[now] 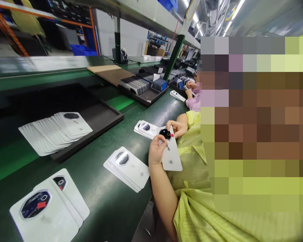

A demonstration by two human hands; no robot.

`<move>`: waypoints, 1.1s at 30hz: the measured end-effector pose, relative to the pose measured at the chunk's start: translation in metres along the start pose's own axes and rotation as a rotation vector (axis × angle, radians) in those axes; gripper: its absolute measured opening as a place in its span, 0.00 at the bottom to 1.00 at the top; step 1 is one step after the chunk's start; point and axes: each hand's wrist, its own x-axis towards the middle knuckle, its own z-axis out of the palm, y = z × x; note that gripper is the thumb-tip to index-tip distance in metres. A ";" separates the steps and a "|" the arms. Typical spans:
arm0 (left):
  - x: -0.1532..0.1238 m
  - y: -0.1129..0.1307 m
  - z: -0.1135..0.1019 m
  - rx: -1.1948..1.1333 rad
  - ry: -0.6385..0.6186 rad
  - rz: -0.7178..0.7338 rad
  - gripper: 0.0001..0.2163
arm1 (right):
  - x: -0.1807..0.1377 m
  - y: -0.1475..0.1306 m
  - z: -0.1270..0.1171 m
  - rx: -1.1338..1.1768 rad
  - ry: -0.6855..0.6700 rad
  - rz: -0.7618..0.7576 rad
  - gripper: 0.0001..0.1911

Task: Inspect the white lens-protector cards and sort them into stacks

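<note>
Own hands out of shot, so can't tell my grip. At 3 o'clock a co-worker's hands [156, 149] pinch a white card [172, 158]. Looks light and bendy, so I'd hold it by the edges.

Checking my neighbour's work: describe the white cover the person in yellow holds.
The cover is a flat white plate, rounded corners, plastic-looking, with a black window and small red tab at its far end. It is held tilted off the table: one hand grips its left edge, the other hand pinches at the window.
</note>
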 end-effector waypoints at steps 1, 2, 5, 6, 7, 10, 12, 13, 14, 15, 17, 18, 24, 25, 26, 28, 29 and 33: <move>0.001 -0.008 0.001 0.012 -0.001 0.014 0.16 | 0.002 -0.010 -0.009 -0.031 -0.011 0.038 0.10; 0.003 -0.015 0.002 0.019 0.004 0.024 0.16 | 0.006 -0.018 -0.018 -0.063 -0.025 0.085 0.09; 0.007 -0.031 0.008 0.004 0.050 0.047 0.18 | 0.023 -0.034 -0.040 -0.133 -0.058 0.247 0.09; 0.008 -0.035 0.011 -0.013 0.071 0.055 0.18 | 0.028 -0.036 -0.045 -0.148 -0.065 0.296 0.11; 0.009 -0.038 0.013 -0.032 0.089 0.064 0.19 | 0.032 -0.038 -0.048 -0.161 -0.071 0.340 0.14; 0.008 -0.045 0.016 -0.108 0.120 0.084 0.15 | 0.037 -0.040 -0.046 -0.190 -0.072 0.427 0.16; 0.007 -0.046 0.017 -0.177 0.136 0.082 0.10 | 0.037 -0.042 -0.038 -0.198 -0.058 0.457 0.12; 0.006 -0.045 0.018 -0.217 0.148 0.078 0.08 | 0.037 -0.043 -0.034 -0.199 -0.048 0.465 0.12; 0.006 -0.044 0.019 -0.261 0.161 0.075 0.07 | 0.037 -0.044 -0.029 -0.197 -0.034 0.468 0.14; 0.006 -0.042 0.020 -0.305 0.170 0.077 0.07 | 0.037 -0.044 -0.024 -0.195 -0.020 0.466 0.17; 0.006 -0.038 0.022 -0.388 0.182 0.089 0.10 | 0.038 -0.044 -0.017 -0.195 0.006 0.455 0.23; 0.006 -0.036 0.023 -0.426 0.182 0.098 0.11 | 0.038 -0.044 -0.015 -0.199 0.015 0.447 0.26; 0.008 -0.030 0.020 -0.592 0.138 0.118 0.10 | 0.041 -0.044 -0.007 -0.285 -0.001 0.375 0.30; 0.009 -0.030 0.020 -0.615 0.130 0.125 0.10 | 0.041 -0.045 -0.005 -0.306 -0.015 0.357 0.30; 0.009 -0.030 0.019 -0.637 0.121 0.134 0.09 | 0.040 -0.045 -0.004 -0.328 -0.032 0.339 0.30; 0.009 -0.030 0.020 -0.674 0.111 0.149 0.09 | 0.040 -0.045 -0.003 -0.372 -0.067 0.308 0.29; 0.009 -0.030 0.020 -0.689 0.109 0.155 0.08 | 0.040 -0.045 -0.002 -0.395 -0.083 0.297 0.29; 0.009 -0.030 0.022 -0.726 0.113 0.160 0.08 | 0.040 -0.044 -0.005 -0.488 -0.140 0.271 0.28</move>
